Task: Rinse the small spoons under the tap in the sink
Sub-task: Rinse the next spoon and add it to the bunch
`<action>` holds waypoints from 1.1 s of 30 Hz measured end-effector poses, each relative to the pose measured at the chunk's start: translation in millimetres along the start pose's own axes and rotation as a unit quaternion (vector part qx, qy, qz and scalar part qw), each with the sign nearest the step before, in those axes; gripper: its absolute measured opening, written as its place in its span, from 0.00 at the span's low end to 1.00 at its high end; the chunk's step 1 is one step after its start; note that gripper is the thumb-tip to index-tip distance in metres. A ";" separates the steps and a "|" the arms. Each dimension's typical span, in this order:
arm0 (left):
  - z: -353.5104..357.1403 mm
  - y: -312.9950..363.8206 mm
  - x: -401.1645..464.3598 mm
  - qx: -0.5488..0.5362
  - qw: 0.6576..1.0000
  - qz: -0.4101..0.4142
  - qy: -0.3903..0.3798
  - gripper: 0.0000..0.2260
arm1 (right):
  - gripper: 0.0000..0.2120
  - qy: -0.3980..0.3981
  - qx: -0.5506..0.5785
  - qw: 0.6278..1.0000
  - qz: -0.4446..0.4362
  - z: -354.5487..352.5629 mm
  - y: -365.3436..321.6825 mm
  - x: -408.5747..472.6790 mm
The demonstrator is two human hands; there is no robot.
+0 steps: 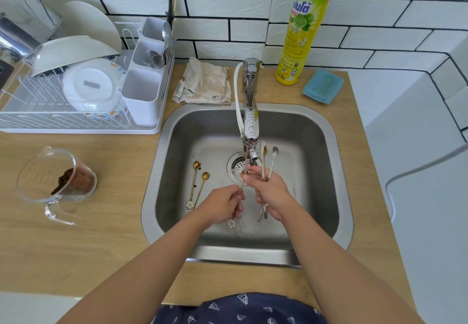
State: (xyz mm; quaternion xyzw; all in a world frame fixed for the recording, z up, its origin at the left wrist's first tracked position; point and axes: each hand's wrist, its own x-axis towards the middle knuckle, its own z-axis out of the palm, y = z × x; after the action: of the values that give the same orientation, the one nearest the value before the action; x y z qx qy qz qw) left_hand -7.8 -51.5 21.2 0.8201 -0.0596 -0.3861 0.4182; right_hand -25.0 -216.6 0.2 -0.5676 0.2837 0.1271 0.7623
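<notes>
Water runs from the tap point(249, 131) over the drain of the steel sink point(177, 131). My left hand point(222, 204) grips a gold spoon with a flower end point(231, 223) by its handle, its bowl up under the stream. My right hand point(269, 192) holds a bunch of small spoons point(269, 157) upright beside the stream, gold and silver bowls pointing away from me; its fingers touch the gold spoon's bowl. Two more gold flower spoons point(196, 184) lie on the sink floor at the left.
A white dish rack point(76, 123) with bowls and a cutlery holder stands at the left. A glass measuring jug point(55, 181) with brown grounds sits on the wooden counter. Behind the sink lie a cloth point(206, 83), a yellow detergent bottle point(301, 32) and a blue sponge point(323, 86).
</notes>
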 end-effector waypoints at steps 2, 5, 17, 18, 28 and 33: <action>1.3 1.8 -1.2 -0.006 1.000 -0.001 -0.011 0.09 | 0.08 0.033 -0.056 0.997 -0.047 3.9 0.3 0.5; 3.4 3.2 -2.4 -0.008 1.000 0.001 -0.017 0.09 | 0.03 0.068 -0.114 0.986 -0.099 6.6 0.2 5.5; -6.2 7.1 -5.2 0.082 0.996 0.009 -0.031 0.10 | 0.07 0.021 -0.124 0.989 -0.077 9.3 4.0 1.6; -7.6 7.7 -5.4 0.095 0.995 0.012 -0.032 0.10 | 0.08 0.017 -0.116 0.991 -0.071 9.2 4.8 1.9; -12.8 14.5 -7.8 0.022 0.998 -0.013 -0.054 0.10 | 0.10 0.021 -0.096 0.991 -0.090 7.3 3.7 0.8; -16.0 17.4 -10.7 -0.050 0.995 -0.044 -0.077 0.10 | 0.08 -0.001 -0.118 0.988 -0.101 5.0 3.0 -0.2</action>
State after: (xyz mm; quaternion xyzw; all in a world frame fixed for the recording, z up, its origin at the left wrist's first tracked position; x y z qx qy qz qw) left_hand -0.4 -47.9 45.7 0.7682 -0.0362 -0.4682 0.4351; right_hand -25.3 -210.9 -1.1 -0.6789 0.2070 0.0830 0.6996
